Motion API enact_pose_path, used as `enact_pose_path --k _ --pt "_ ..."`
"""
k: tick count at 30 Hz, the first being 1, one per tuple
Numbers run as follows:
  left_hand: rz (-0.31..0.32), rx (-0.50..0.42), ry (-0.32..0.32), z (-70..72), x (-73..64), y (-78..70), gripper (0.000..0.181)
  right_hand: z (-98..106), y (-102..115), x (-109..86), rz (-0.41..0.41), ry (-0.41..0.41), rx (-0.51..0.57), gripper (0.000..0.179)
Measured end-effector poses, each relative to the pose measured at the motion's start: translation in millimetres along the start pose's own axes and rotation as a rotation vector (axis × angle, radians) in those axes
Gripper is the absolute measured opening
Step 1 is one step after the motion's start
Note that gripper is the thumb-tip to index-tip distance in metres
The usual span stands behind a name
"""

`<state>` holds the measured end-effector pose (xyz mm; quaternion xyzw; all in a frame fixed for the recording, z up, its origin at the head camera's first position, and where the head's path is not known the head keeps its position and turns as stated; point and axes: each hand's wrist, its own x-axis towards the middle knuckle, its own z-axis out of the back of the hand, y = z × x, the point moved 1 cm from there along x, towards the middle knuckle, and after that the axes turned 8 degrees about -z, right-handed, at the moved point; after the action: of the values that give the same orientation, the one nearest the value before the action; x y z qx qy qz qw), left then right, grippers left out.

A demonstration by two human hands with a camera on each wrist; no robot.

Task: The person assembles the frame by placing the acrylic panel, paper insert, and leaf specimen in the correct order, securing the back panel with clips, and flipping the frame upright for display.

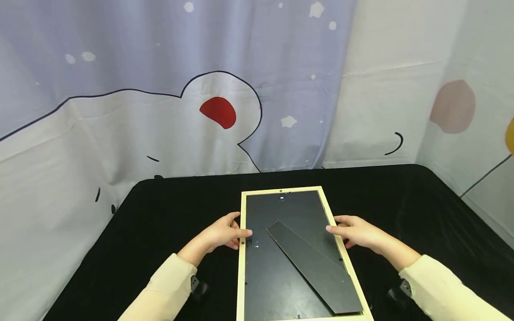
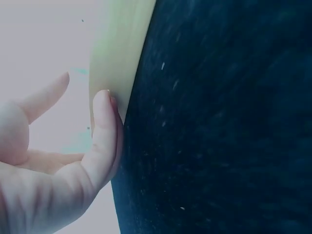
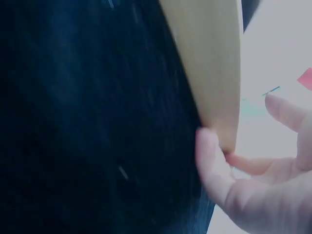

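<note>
Head view showed our left hand (image 1: 223,232) and right hand (image 1: 358,232) gripping opposite sides of the dark-backed frame (image 1: 271,267) between them; we were apparently positioning it, and the next move likely called for level, matched grips.

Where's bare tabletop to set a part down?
Black tabletop is bare left of the left hand, right of the right hand, and between frame and curtain. Crowded: the middle, where both hands hold the frame, stand leg on its back.
</note>
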<state>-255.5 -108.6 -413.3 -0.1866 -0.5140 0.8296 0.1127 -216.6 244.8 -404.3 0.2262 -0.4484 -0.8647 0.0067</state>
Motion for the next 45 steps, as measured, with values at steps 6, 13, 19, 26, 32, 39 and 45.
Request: enact_pose_path --k 6,13,19,26,32,39,45 --pt "0.006 0.0 -0.01 4.0 21.9 -0.5 0.077 22.0 1.0 31.2 -0.024 0.054 0.034 0.061" --pt "0.021 -0.026 -0.017 4.8 36.5 0.5 0.083 34.5 -3.0 60.7 -0.066 0.054 0.142 0.06" --pt "0.01 -0.046 -0.004 6.1 39.9 1.0 0.082 38.8 -8.1 71.1 -0.098 0.062 0.235 0.058" --pt "0.004 -0.041 0.017 6.8 41.6 0.9 0.075 47.0 -14.8 76.2 -0.124 0.097 0.341 0.05" --pt "0.009 -0.049 0.033 7.6 42.0 0.3 0.071 50.8 -14.5 76.8 -0.159 0.117 0.391 0.037" --pt "0.027 -0.072 0.026 7.5 40.8 1.8 0.077 47.8 -10.4 77.9 -0.204 0.102 0.409 0.03" --pt "0.034 -0.05 0.029 7.4 39.3 -0.5 0.063 45.2 -7.6 74.5 -0.227 0.068 0.401 0.038"
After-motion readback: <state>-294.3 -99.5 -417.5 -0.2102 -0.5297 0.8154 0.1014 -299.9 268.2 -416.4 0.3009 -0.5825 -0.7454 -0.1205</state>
